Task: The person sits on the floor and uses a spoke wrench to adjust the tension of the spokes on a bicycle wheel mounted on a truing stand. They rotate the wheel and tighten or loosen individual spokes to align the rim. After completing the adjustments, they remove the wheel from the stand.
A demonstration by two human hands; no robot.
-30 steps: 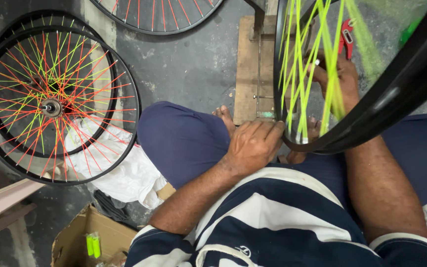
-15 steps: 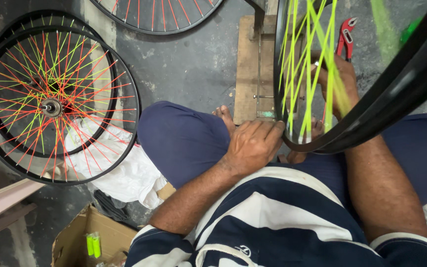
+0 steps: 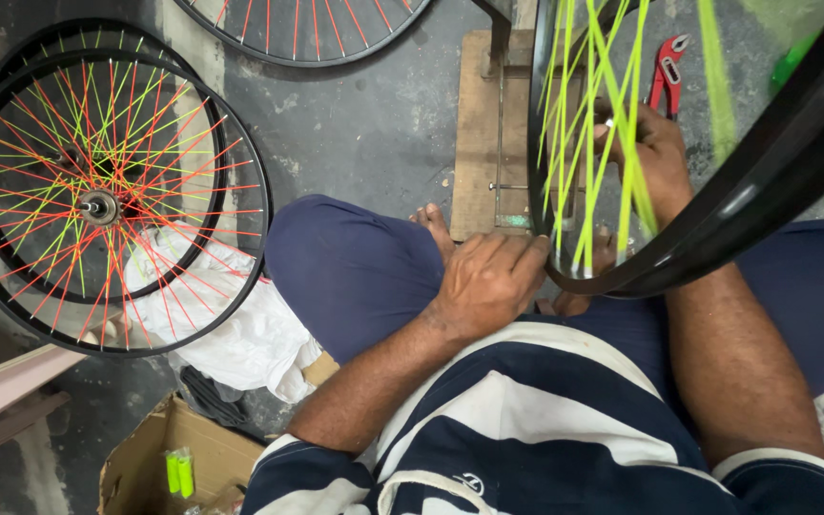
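A black bicycle wheel rim (image 3: 717, 224) with yellow-green spokes (image 3: 588, 143) stands upright between my knees, close to the camera. My left hand (image 3: 488, 281) rests on the rim's lower left edge, fingers curled against it. Behind the spokes, my right hand (image 3: 655, 148) reaches inside the wheel and pinches a small metal piece at one spoke. I sit cross-legged in dark blue trousers and a striped shirt.
Finished wheels with red and yellow spokes (image 3: 107, 200) lie stacked on the floor at left, another wheel (image 3: 307, 29) at top. A wooden board (image 3: 488, 133) lies ahead, red pliers (image 3: 665, 72) beside it. White cloth (image 3: 240, 334) and a cardboard box (image 3: 159, 463) sit at lower left.
My right hand has shifted slightly along the spokes inside the wheel. The left hand stays on the rim. The wheel seems to have turned a little.
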